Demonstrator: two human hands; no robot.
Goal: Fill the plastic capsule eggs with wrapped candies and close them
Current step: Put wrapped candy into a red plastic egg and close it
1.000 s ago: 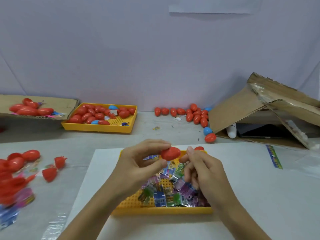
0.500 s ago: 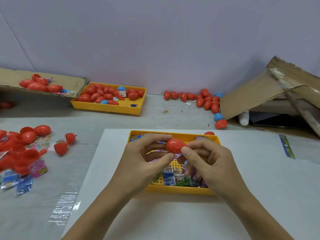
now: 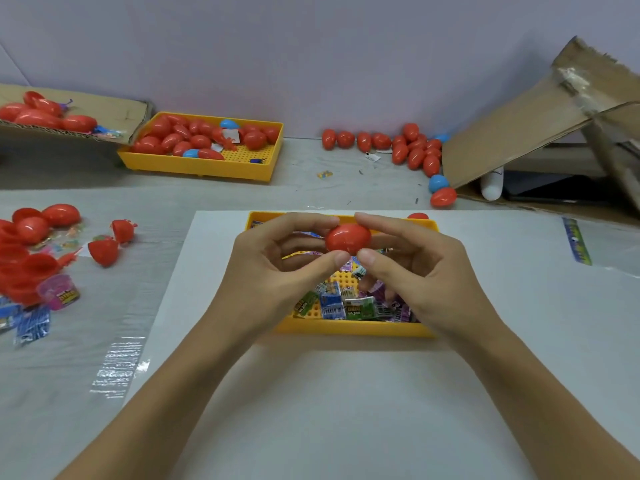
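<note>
— Pale wall behind, grey table (image 3: 311, 188) below, and a white sheet (image 3: 346, 393) laid under the work. Why is the near yellow tray (image 3: 349, 329) set dead centre?

— Likely so both hands reach the wrapped candies (image 3: 346, 304) in it without stretching. The red egg (image 3: 348, 238) is held just above that tray, so a dropped sweet would fall back in.

— How is the egg held?

— The left hand (image 3: 273, 268) pinches it between thumb and forefinger from its side, the right hand (image 3: 419, 268) does the same from the other. The fingers of both hands are curled narrow round it, thumbs below, forefingers on top. That opposed grip suits pressing two halves together; whether the seam is fully shut cannot be told.

— And the rest?

— A far yellow tray (image 3: 242, 168) holds red and blue eggs, perhaps finished ones. More eggs sit in a row by the wall (image 3: 381, 142) beside a tipped cardboard box (image 3: 519, 126). Open halves and loose packets (image 3: 31, 258) lie well apart at the left, probably stock waiting.
</note>
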